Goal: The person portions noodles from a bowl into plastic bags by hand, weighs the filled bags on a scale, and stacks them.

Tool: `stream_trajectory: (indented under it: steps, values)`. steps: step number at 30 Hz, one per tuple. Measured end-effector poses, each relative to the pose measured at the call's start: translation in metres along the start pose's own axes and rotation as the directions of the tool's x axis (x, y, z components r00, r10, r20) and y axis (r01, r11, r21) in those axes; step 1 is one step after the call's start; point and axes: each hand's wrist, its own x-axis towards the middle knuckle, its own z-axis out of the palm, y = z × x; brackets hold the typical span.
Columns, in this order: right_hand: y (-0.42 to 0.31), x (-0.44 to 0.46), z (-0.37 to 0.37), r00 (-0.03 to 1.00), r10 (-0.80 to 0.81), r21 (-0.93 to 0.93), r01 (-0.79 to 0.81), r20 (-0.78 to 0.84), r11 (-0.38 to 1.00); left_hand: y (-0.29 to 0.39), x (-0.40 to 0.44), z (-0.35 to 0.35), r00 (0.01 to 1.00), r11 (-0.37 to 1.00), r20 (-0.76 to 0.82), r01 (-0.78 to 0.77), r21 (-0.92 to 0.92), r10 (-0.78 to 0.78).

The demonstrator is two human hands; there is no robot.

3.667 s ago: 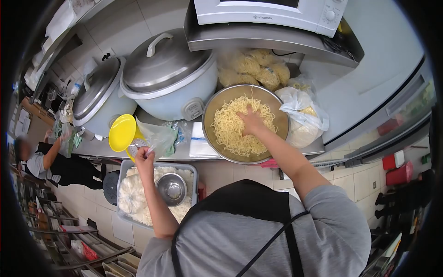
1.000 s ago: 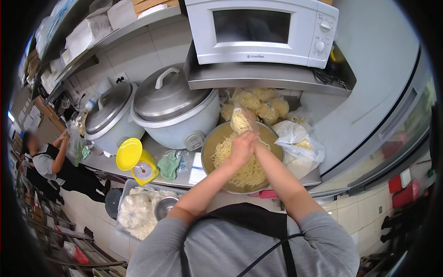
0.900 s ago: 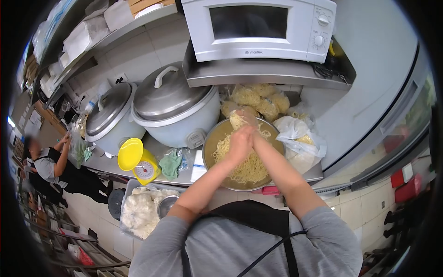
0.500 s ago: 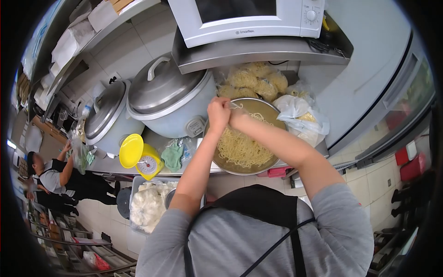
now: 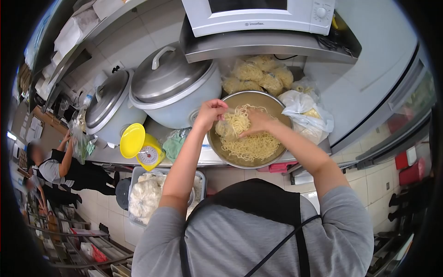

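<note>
A wide metal bowl (image 5: 285, 110) holds a heap of yellow noodles (image 5: 254, 147). At its left rim my left hand (image 5: 211, 113) pinches the edge of a clear plastic bag (image 5: 225, 129), which hangs over the bowl. My right hand (image 5: 258, 122) is inside the bowl, its fingers curved round a clump of noodles beside the bag's mouth. Several bagged noodle portions (image 5: 271, 83) lie behind the bowl, and a white plastic bag (image 5: 304, 111) stands at its right.
A yellow scale (image 5: 150, 156), a green cloth (image 5: 175, 145) and two large lidded cookers (image 5: 173, 76) are left of the bowl. A microwave (image 5: 263, 21) sits on a shelf above. Below the counter is a grey tub (image 5: 201, 177). Two people (image 5: 57, 168) stand at the far left.
My hands were together at the bowl's upper left. They have moved apart: the right went into the noodles, while the left holds the bag at the rim.
</note>
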Motion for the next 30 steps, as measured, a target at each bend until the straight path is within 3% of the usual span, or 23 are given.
stream_trajectory:
  steps: [3,5,6,8,10,11,13,16,17,19,20,23,25,29,30]
  values:
    - [-0.032,-0.008,-0.002,0.994,-0.043,0.034,0.04,0.099,0.999,-0.004,-0.01,0.001,0.998,0.998,0.054,-0.037,0.05,0.034]
    - [-0.034,0.0,0.007,0.931,0.047,-0.092,-0.014,0.361,0.996,-0.002,-0.015,-0.006,1.0,0.994,-0.011,-0.024,0.111,0.026]
    - [-0.029,0.002,0.005,0.931,0.044,-0.089,-0.012,0.362,0.996,-0.002,-0.016,-0.012,1.0,0.993,-0.014,-0.022,0.112,0.023]
    - [-0.012,0.009,-0.01,0.995,0.095,0.423,-0.095,0.022,0.901,-0.003,-0.019,-0.026,0.999,0.994,-0.048,-0.006,0.107,0.011]
    - [-0.013,0.024,-0.047,0.982,0.058,0.748,-0.173,0.177,0.641,-0.01,-0.017,-0.038,0.999,0.996,-0.051,0.011,0.084,-0.007]
    - [-0.018,0.029,-0.059,0.982,0.057,0.748,-0.175,0.181,0.64,-0.012,-0.015,-0.04,0.999,0.998,-0.049,0.023,0.062,-0.02]
    - [-0.037,0.042,-0.069,0.987,-0.134,0.737,0.153,-0.085,0.658,-0.009,-0.014,-0.037,0.994,0.999,-0.108,0.01,0.044,-0.005]
    - [-0.059,0.064,-0.039,0.958,-0.244,0.646,0.284,-0.153,0.709,-0.001,-0.016,-0.023,0.978,0.998,-0.202,-0.05,0.042,0.057]
    - [-0.066,0.07,-0.023,0.957,-0.246,0.647,0.285,-0.154,0.707,0.0,-0.016,-0.018,0.966,0.994,-0.236,-0.089,0.058,0.1]
    - [-0.078,0.074,0.009,0.952,-0.232,0.208,0.19,0.2,0.959,-0.003,-0.015,-0.01,0.971,0.984,-0.195,-0.11,0.14,0.137]
    - [-0.08,0.071,0.016,0.952,-0.23,0.212,0.187,0.2,0.959,-0.006,-0.015,-0.008,0.974,0.967,-0.15,-0.136,0.215,0.17]
    - [-0.086,0.065,0.007,0.965,-0.14,0.257,0.08,0.222,0.963,-0.018,-0.007,-0.013,0.977,0.971,-0.145,-0.123,0.207,0.155]
    - [-0.089,0.069,-0.021,0.938,-0.194,0.096,0.173,0.289,0.98,-0.014,-0.005,-0.018,0.972,0.977,-0.18,-0.118,0.178,0.15]
    - [-0.082,0.054,-0.084,0.935,-0.281,0.198,0.24,0.217,0.95,-0.012,-0.006,-0.033,0.971,0.993,-0.222,-0.064,0.104,0.086]
    - [-0.072,0.046,-0.082,0.96,-0.277,0.289,0.256,0.033,0.923,-0.013,-0.007,-0.035,0.971,0.993,-0.225,-0.064,0.101,0.085]
